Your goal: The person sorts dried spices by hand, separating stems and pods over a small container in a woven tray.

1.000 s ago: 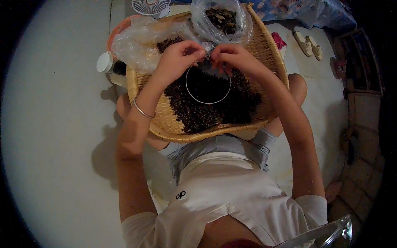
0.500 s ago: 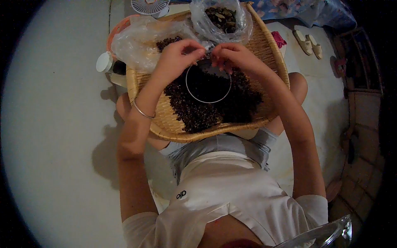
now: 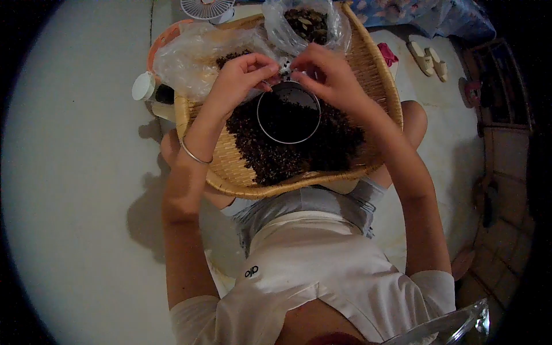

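A round bowl with a thin pale rim point(image 3: 289, 142) sits on a heap of small dark dried bits point(image 3: 273, 164), whose exact kind I cannot make out. My left hand point(image 3: 246, 77) hovers over the bowl's far left side, thumb and fingers pinched. Across from it, my right hand point(image 3: 328, 75) has its fingers curled in towards the thumb; whatever they hold is too small to name. Between the fingertips shows a small whitish patch with dark specks point(image 3: 286, 66). Under all this, a woven bamboo tray point(image 3: 230, 187) rests across my lap.
A clear plastic bag point(image 3: 190, 60) lies at the tray's upper left. Another bag point(image 3: 339, 43) holds dried brownish slices point(image 3: 307, 26). Left of the tray stand a white-lidded jar point(image 3: 144, 86) and an orange basket point(image 3: 164, 40). A small fan point(image 3: 207, 8) is behind; slippers point(image 3: 428, 60) lie on the right.
My right hand has lifted and turned, its knuckles now higher and its thumb showing. My left hand has moved slightly left. The bowl has barely shifted.
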`<state>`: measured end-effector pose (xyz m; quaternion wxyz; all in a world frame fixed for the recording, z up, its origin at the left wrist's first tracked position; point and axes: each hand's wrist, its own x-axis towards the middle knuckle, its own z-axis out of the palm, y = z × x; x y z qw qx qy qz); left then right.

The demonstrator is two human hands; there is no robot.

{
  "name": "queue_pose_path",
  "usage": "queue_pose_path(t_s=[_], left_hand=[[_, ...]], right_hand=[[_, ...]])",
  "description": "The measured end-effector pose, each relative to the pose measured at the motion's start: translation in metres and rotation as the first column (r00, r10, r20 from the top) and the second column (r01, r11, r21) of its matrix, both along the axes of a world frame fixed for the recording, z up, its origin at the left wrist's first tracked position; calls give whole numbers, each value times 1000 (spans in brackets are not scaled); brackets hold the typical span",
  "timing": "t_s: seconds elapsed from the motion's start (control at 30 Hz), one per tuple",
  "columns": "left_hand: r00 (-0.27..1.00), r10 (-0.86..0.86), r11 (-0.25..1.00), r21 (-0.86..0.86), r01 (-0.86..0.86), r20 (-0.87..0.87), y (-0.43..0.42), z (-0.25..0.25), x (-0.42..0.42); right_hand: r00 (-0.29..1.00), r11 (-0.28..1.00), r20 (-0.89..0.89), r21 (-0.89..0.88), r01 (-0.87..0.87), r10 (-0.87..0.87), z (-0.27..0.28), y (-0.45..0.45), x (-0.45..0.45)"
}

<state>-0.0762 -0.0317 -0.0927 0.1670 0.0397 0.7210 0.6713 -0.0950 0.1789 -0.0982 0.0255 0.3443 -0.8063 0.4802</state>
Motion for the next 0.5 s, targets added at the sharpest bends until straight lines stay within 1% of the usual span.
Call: queue_pose_path(t_s=[0.07,0.17,0.23,0.3,0.37,0.5], left_hand=[[1000,-12,1000,6,12,-1,0,-2,0],[1000,8,1000,-4,-8,-11,2,-3,0],[999,-10,998,-60,7,-52,3,-4,-1],[998,-13,999,-51,10,-57,4,-4,0],[998,-15,999,-43,12,-61,5,-4,0],[999,-31,999,-32,29,-39,6,-1,0]], right_hand=[[993,995,-86,61,-75,80,-3,-5,2],[995,994,-73,86,-65,71,0,-5,5],[996,995,-62,90,-52,58,1,-6,6],[998,995,-52,94,-40,45,0,-6,6],[995,991,-84,125,-37,48,-2,-6,5],[992,994,-110,97,-46,57,-7,-7,3]])
